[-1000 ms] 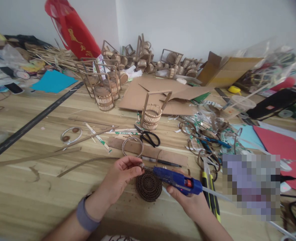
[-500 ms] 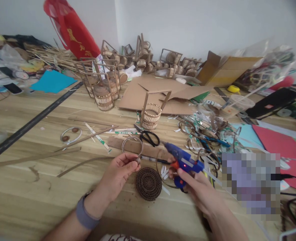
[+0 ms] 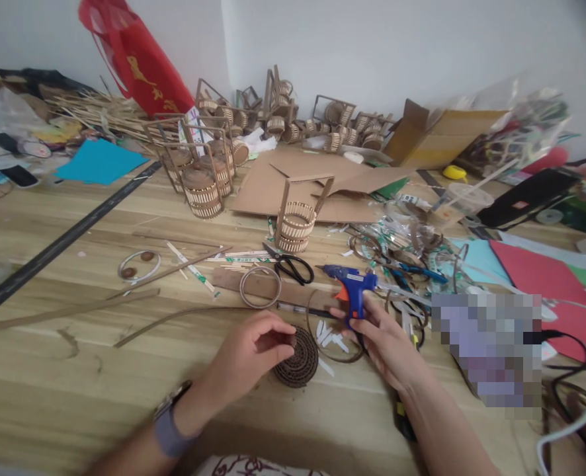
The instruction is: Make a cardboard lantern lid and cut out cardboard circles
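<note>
My left hand (image 3: pixel 258 357) is pinched at the left edge of a dark brown coiled disc (image 3: pixel 300 367) lying flat on the table. A small brown round piece (image 3: pixel 292 338) shows partly between its fingertips; whether it touches the disc, I cannot tell. In my right hand (image 3: pixel 379 344) is a blue hot glue gun (image 3: pixel 356 291), gripped by its handle, its nozzle pointing left. Behind my left hand lies a thin ring (image 3: pixel 260 288) on a brown strip, with black-handled scissors (image 3: pixel 295 270) beyond it. White scraps (image 3: pixel 330 336) lie between the disc and the gun.
A small slatted basket with a tall handle (image 3: pixel 295 228) stands past the scissors. More baskets (image 3: pixel 202 192) stand left of a cardboard sheet (image 3: pixel 258 182). Tangled strips and plastic (image 3: pixel 397 244) clutter the right. A ring holding two brown knobs (image 3: pixel 139 266) lies left.
My left hand has moved right and down from near the ring to the coiled disc with the small piece. The glue gun has turned more upright and shifted slightly left and down.
</note>
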`<state>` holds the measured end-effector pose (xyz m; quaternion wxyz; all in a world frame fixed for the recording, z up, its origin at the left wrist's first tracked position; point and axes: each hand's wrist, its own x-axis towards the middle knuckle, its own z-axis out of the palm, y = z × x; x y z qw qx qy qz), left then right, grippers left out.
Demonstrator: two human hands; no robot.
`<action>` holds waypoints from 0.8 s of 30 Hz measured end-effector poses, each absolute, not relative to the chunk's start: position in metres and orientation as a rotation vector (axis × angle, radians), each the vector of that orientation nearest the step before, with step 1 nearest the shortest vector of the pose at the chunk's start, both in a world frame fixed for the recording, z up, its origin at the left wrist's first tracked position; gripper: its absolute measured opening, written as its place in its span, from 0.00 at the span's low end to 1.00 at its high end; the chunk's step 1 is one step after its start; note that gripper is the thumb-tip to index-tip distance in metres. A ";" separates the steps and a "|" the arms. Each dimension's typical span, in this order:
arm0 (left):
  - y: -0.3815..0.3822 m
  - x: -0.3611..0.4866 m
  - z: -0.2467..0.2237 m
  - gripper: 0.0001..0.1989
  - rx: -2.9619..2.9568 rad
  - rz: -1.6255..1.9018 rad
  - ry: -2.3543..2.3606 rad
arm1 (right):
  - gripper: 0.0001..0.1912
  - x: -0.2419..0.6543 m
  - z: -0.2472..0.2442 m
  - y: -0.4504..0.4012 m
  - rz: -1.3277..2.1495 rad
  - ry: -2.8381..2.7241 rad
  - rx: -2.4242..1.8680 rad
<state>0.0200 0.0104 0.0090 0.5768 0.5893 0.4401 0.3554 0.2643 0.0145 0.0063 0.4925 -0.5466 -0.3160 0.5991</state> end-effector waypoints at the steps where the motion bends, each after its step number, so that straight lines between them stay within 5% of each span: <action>1: 0.009 0.021 0.009 0.08 1.508 0.796 1.041 | 0.25 0.265 0.006 0.016 1.444 -0.741 -1.339; 9: 0.001 0.030 -0.002 0.15 2.145 0.489 1.104 | 0.19 0.271 0.000 0.020 1.450 -0.600 -1.348; 24: 0.000 0.038 0.000 0.12 2.221 0.331 1.158 | 0.15 0.273 -0.005 0.019 1.411 -0.711 -1.351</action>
